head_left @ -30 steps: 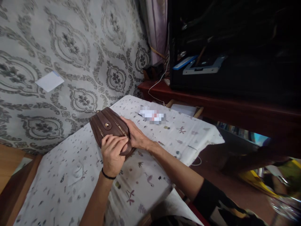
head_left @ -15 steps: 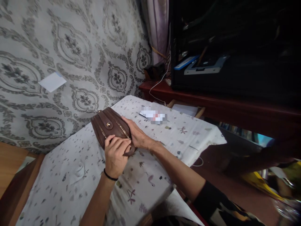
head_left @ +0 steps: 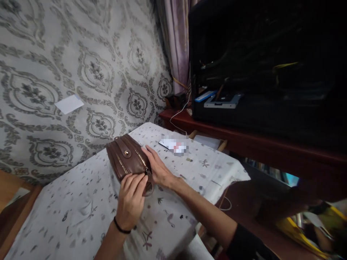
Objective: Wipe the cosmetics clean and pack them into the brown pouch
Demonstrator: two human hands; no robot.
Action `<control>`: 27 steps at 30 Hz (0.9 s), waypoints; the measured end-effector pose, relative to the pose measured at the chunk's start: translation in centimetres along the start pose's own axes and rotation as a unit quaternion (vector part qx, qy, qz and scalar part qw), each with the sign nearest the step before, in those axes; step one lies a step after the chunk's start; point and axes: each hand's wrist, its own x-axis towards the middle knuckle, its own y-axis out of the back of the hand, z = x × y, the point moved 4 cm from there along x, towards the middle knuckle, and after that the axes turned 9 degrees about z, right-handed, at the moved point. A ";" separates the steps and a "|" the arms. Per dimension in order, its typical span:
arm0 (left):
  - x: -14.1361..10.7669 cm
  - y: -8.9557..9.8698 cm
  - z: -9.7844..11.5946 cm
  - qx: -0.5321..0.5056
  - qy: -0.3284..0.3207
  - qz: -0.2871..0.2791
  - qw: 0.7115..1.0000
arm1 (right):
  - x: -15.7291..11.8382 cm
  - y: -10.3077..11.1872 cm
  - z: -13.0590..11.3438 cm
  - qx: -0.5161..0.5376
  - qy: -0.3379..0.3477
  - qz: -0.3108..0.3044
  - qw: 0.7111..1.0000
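Observation:
A brown bag (head_left: 126, 155) with gold zippers and a round gold stud lies on the patterned white tablecloth (head_left: 89, 195). At its near end, by the zipper, my left hand (head_left: 132, 195), with a black band on the wrist, has its fingers bent and pressed together on the bag's edge. My right hand (head_left: 159, 169) rests along the bag's right side, fingers stretched out against the leather. A strap loop hangs at the near right corner. Whatever the left fingertips pinch is too small to make out.
Beyond the bag lies a phone (head_left: 173, 145), partly pixelated. A dark red cabinet (head_left: 271, 141) carries a large black screen (head_left: 260, 90) at the right. A white cable (head_left: 177, 115) runs down behind the table. Patterned wallpaper (head_left: 97, 72) rises at the left.
My left fingers have drawn closer together at the zipper end, and the strap loop below them shows more. The view has shifted, so the bag and table sit lower.

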 end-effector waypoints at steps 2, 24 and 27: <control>-0.6 0.9 0.0 0.010 0.002 0.006 1.000 | -0.8 0.6 -1.2 -0.031 0.051 0.017 0.998; -4.4 -1.4 0.1 0.010 0.067 -0.058 0.996 | -4.3 0.5 -2.8 -0.108 0.187 -0.087 0.973; -5.0 -1.6 0.3 0.019 0.063 -0.058 0.996 | -4.4 0.4 -2.7 -0.108 0.181 -0.098 0.973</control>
